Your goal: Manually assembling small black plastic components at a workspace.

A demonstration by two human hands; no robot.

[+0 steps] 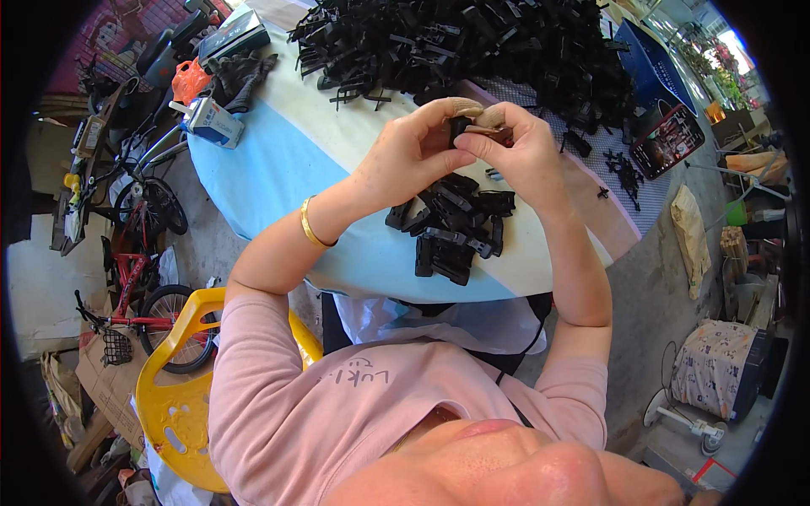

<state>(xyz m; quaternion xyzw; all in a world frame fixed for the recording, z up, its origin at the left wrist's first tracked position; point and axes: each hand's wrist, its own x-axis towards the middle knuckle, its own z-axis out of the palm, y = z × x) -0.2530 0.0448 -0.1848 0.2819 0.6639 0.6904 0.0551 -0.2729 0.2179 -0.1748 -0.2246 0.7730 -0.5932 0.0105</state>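
Head view shows a small black plastic part (460, 126) pinched between both hands above the desk (278, 160). Left hand (413, 152) has its grip pressed together on the part from one side; right hand (523, 152) pinches its other side with fingertips (472, 142). Just below the part lies a small heap of black pieces (456, 228). Beyond the part spreads a large pile of black parts (472, 46). Right of it rests a phone (666, 139).

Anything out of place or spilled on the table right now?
A few black clips lie scattered apart from the big pile, near the phone at the table edge. Otherwise nothing odd: both hands, left hand and right hand, pinch one small black part.
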